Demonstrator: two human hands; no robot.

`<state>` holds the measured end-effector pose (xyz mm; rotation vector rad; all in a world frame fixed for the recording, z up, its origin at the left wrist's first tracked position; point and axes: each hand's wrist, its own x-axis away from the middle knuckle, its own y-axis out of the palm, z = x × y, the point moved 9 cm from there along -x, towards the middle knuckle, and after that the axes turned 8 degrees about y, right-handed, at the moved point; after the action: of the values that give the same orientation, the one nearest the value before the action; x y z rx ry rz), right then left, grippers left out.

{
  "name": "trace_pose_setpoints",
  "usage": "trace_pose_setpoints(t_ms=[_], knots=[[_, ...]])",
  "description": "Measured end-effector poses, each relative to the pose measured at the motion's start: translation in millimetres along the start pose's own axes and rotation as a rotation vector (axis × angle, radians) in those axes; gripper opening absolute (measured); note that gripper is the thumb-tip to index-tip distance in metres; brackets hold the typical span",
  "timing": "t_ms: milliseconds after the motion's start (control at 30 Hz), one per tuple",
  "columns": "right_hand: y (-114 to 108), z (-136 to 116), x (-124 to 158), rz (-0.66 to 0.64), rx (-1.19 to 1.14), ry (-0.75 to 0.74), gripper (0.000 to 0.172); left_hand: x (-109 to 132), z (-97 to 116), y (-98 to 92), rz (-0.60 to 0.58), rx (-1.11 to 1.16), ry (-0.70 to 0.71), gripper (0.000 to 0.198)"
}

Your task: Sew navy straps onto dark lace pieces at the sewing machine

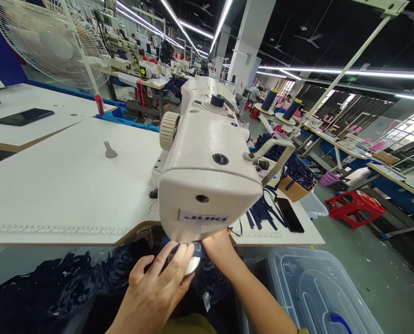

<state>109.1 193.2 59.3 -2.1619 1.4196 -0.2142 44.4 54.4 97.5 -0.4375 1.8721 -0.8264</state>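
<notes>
In the head view, a white sewing machine [207, 144] marked JUKI fills the middle. My left hand [161, 278] is below its head, fingertips pressed together on navy fabric [199, 252] at a rounded, pale machine part [192, 266]. The hand is closed on the cloth. My right hand [219, 246] reaches in from the right, touching the same fabric; the machine head hides its fingers. A dark navy lace-like piece [85, 283] spreads off to the left below the table edge. Needle and presser foot are hidden.
The white table [64, 185] carries a small grey metal piece [110, 150]. Navy strips [262, 213] and a phone [289, 215] lie right of the machine, near a cardboard box [295, 188]. A clear plastic bin [318, 287] stands lower right, a red stool [355, 208] beyond.
</notes>
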Motion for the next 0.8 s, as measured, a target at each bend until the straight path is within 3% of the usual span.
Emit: trace_pose_setpoints(t_ms=[567, 800], knots=[[3.1, 10.4, 0.2, 0.014, 0.013, -0.002, 0.015, -5.9, -2.7, -0.8, 0.025, 0.058, -0.098, 0.031], [4.1, 11.8, 1.9, 0.025, -0.024, 0.019, 0.015, 1.1, -1.7, 0.6, 0.016, -0.024, -0.063, 0.034]])
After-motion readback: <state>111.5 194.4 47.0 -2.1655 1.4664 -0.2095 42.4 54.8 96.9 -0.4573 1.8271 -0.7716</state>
